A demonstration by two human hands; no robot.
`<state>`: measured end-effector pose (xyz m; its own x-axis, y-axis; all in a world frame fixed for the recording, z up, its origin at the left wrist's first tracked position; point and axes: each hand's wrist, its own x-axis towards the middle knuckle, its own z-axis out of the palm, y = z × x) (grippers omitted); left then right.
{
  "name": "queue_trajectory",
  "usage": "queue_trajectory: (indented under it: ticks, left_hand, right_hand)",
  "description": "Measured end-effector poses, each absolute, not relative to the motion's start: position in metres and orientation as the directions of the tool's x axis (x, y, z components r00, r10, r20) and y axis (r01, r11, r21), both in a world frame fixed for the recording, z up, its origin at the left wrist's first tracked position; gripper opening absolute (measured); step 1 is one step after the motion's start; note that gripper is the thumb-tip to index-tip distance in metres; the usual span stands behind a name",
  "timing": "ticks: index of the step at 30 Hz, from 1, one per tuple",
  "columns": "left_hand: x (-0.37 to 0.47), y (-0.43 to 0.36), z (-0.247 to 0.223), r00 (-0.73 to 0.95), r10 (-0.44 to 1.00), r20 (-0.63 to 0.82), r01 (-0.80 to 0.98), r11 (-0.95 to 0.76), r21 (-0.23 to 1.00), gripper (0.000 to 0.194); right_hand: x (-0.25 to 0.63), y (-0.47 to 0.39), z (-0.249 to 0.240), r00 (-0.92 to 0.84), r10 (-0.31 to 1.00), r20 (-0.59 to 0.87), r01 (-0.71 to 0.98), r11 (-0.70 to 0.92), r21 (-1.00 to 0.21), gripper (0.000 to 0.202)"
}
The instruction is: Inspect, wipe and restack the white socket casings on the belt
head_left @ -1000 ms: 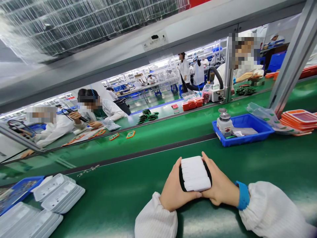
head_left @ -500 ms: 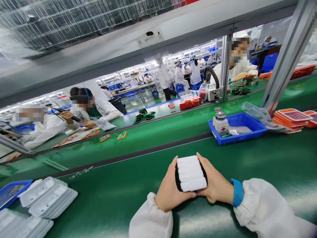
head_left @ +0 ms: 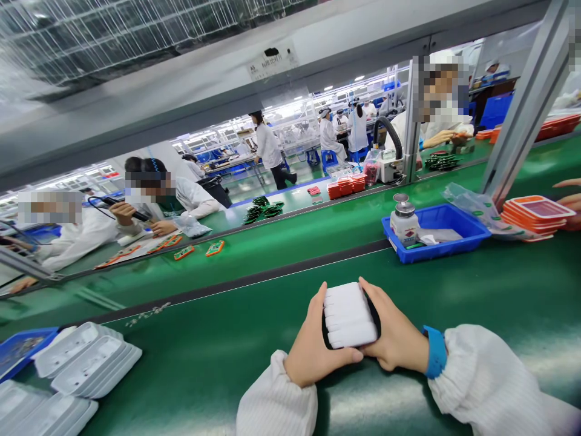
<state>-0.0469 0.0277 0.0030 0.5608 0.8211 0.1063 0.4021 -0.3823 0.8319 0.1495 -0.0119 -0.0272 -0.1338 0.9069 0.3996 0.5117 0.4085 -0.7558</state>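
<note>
Between both hands, over the green work surface, is a white ridged bundle with black sides (head_left: 349, 316). It looks like several white strips side by side; its exact kind is unclear. My left hand (head_left: 313, 345) wraps its left side, thumb along the near edge. From the right, my right hand (head_left: 394, 330) grips the opposite side, fingers curved round it. A blue band (head_left: 434, 352) circles my right wrist. The underside of the bundle is hidden.
A blue tray (head_left: 472, 235) with a metal-topped bottle (head_left: 403, 224) stands beyond my right hand. Stacked orange-rimmed frames (head_left: 535, 212) lie far right, near another person's hand (head_left: 569, 194). White plastic trays (head_left: 97, 363) are at left. Orange-edged circuit boards (head_left: 215, 247) lie on the belt beyond.
My hands and the white bundle stay almost still. Circuit boards on the belt have shifted slightly left. A walking person in the background moved left, and another person's hand appeared at the far right.
</note>
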Motion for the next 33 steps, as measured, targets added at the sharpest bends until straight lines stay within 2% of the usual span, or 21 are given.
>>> queue_trajectory:
  ticks: [2,6,8,10,16,19,24,29,33]
  left_hand:
    - [-0.045,0.028,0.002,0.545,0.831,0.111,0.329,-0.334,0.884,0.101]
    - [-0.041,0.031,0.004,0.387,0.916,0.102,0.244,-0.208,0.947,0.047]
    - [-0.041,0.032,0.007,0.328,0.941,0.078,0.261,-0.17,0.95,0.033]
    - [-0.042,0.032,0.01,0.301,0.95,0.08,0.305,-0.176,0.936,0.026]
    - [-0.044,0.03,0.014,0.266,0.951,0.156,0.4,-0.256,0.88,0.025]
    - [-0.044,0.028,0.014,0.283,0.947,0.15,0.42,-0.263,0.869,0.026]
    - [-0.042,0.028,0.012,0.217,0.969,0.117,0.464,-0.208,0.861,0.034]
    - [-0.038,0.03,0.01,0.299,0.953,0.049,0.431,-0.181,0.884,0.038]
    - [-0.038,0.029,0.008,0.297,0.954,0.041,0.43,-0.171,0.887,0.039]
  right_hand:
    - [0.149,-0.013,-0.026,-0.139,0.899,0.416,0.535,0.422,-0.732,0.118]
    - [0.146,-0.016,-0.023,-0.174,0.867,0.467,0.545,0.48,-0.688,0.123]
    - [0.145,-0.017,-0.023,-0.192,0.859,0.475,0.538,0.497,-0.681,0.125]
    - [0.144,-0.018,-0.022,-0.201,0.86,0.469,0.534,0.498,-0.684,0.126]
    - [0.142,-0.02,-0.022,-0.211,0.857,0.47,0.535,0.504,-0.678,0.126]
    - [0.14,-0.022,-0.019,-0.218,0.84,0.497,0.531,0.529,-0.662,0.123]
    - [0.139,-0.027,-0.013,-0.222,0.826,0.518,0.5,0.552,-0.667,0.128]
    - [0.139,-0.032,-0.008,-0.197,0.847,0.494,0.489,0.522,-0.699,0.135]
    - [0.14,-0.032,-0.007,-0.237,0.824,0.515,0.49,0.559,-0.669,0.131]
